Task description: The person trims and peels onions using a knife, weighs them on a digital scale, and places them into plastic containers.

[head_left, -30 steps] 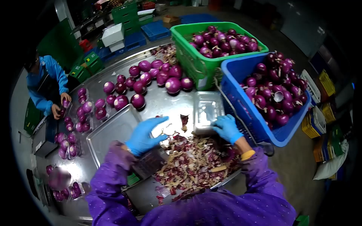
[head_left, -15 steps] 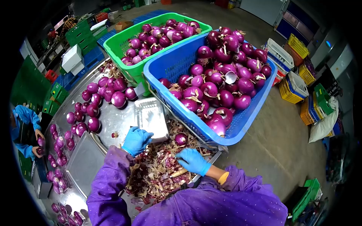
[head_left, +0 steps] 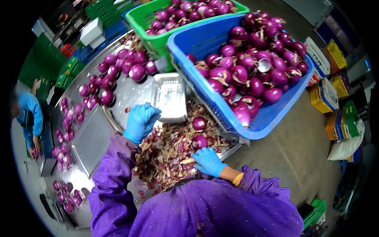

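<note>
My right hand (head_left: 209,161), in a blue glove, is closed on a knife by its light wooden handle (head_left: 188,160), over the pile of onion skins (head_left: 166,154). Two red onions lie on the skins, one (head_left: 199,142) just above that hand and another (head_left: 199,123) higher up. My left hand (head_left: 141,121), also gloved, is raised over the left edge of the skins with its fingers curled together; what they hold, if anything, is hidden. A clear plastic tray stack (head_left: 170,112) stands on the metal table right of my left hand.
A blue basket (head_left: 276,124) of onions stands at the right, overlapping a green basket (head_left: 158,43) behind. Loose onions (head_left: 137,72) and a grey tray (head_left: 92,138) are on the table (head_left: 128,93). A co-worker in blue (head_left: 33,112) stands at far left. Crates (head_left: 321,96) are stacked at right.
My right hand has left the clear tray stack and closed on the knife handle. My left hand's fingers have curled together. Two onions now show on the skins. The view has shifted.
</note>
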### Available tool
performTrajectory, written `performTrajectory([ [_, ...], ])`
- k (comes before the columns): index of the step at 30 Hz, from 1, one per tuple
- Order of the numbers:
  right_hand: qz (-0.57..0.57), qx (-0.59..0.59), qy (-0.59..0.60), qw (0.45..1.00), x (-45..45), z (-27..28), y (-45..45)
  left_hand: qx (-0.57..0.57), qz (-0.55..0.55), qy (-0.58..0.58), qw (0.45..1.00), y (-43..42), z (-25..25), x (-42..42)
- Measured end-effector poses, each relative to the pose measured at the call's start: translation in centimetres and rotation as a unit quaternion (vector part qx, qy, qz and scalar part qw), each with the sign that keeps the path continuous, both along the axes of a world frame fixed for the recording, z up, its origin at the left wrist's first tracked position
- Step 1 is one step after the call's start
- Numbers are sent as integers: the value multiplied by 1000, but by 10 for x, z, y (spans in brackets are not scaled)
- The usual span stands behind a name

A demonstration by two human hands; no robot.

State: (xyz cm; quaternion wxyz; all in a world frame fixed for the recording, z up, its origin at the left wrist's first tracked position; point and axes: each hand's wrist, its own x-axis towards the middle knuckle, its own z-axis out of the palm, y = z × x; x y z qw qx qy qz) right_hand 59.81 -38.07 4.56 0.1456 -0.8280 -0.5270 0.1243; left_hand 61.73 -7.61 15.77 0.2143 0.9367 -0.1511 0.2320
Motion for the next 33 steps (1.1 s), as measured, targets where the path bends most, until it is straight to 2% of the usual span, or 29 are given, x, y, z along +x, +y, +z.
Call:
performTrajectory([
  [2,10,-16,-31,999,-1,3,7,54,50,-10,997,5,29,-22],
  [3,20,-62,-51,997,-3,-8,10,70,79,-25,994,6,43,-32],
  [4,19,-64,-78,995,-4,-16,11,41,117,-28,992,12,50,-46],
  [7,17,-62,-88,994,-10,-23,13,-6,237,-47,970,40,51,-89],
  [8,11,-60,-82,995,-9,-23,13,26,282,-66,957,55,37,-107],
  [11,-30,20,-17,999,-9,-5,11,-44,392,-12,919,90,-6,-160],
  [13,-82,35,173,981,-6,-13,6,-43,423,35,905,112,-41,-188],
  [15,-96,-4,242,965,0,8,3,-64,464,92,879,129,-67,-204],
  [16,-94,26,243,965,1,5,1,-85,490,139,856,120,-60,-199],
  [17,-97,-18,263,960,4,4,-1,-104,516,186,830,114,-48,-192],
  [19,-104,22,320,941,9,17,-7,-78,428,54,899,107,-35,-164],
  [20,-100,-7,352,930,16,27,-11,-65,382,-13,922,101,-26,-152],
  [21,-86,87,356,926,13,11,-18,-96,316,6,944,83,5,-127],
  [23,-114,95,472,869,19,18,-20,-155,203,49,966,36,72,-61],
  [24,-134,56,562,814,27,28,-19,-178,143,54,972,1,101,-29],
  [25,-120,81,563,813,25,22,-18,-215,58,74,972,-27,118,4],
  [26,-106,106,563,813,23,11,-14,-175,-31,107,978,-58,136,35],
  [27,-92,132,561,812,21,2,-11,-86,-139,154,974,-85,150,66],
  [28,-65,143,569,807,22,-2,-7,-39,-234,215,947,-117,157,98],
  [29,-68,110,577,806,22,-4,-1,28,-309,215,926,-142,139,124],
  [31,-76,56,592,800,24,6,6,151,-362,317,863,-188,104,157],
  [33,-73,106,587,799,27,14,6,271,-400,376,791,-223,78,175],
])
